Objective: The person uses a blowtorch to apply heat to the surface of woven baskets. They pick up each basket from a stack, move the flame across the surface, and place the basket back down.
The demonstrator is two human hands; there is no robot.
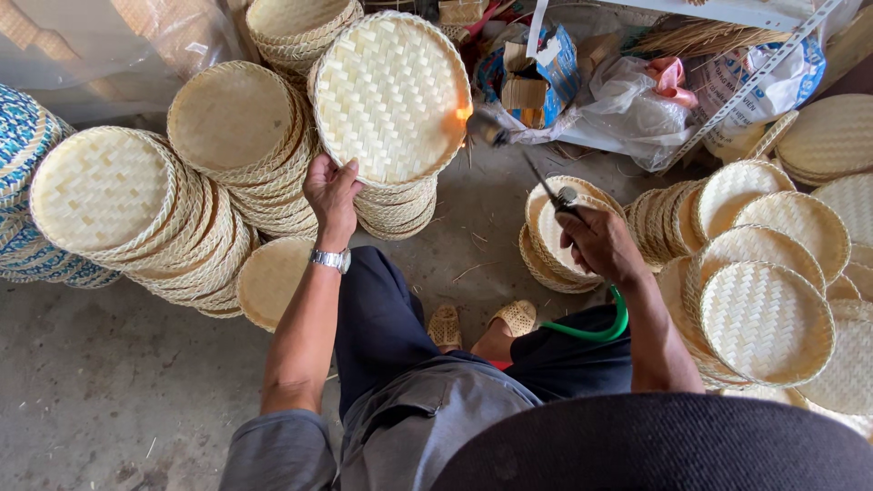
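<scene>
My left hand (331,194) grips the lower rim of a round woven bamboo tray (389,95), held up on edge with its plaited face toward me. My right hand (596,244) holds a gas torch (527,168) by its handle, with a green hose (596,327) running down from it. The torch nozzle points at the tray's right rim, where a small orange flame (463,115) touches the edge. A silver watch (331,260) sits on my left wrist. I am seated, legs stretched out, woven sandals (482,321) on my feet.
Tall stacks of finished trays (227,136) stand at left and behind. Blue patterned baskets (23,182) are at far left. More trays (768,318) lie piled at right. Plastic bags, cardboard and a metal frame (637,100) crowd the back. Bare concrete floor (109,382) shows lower left.
</scene>
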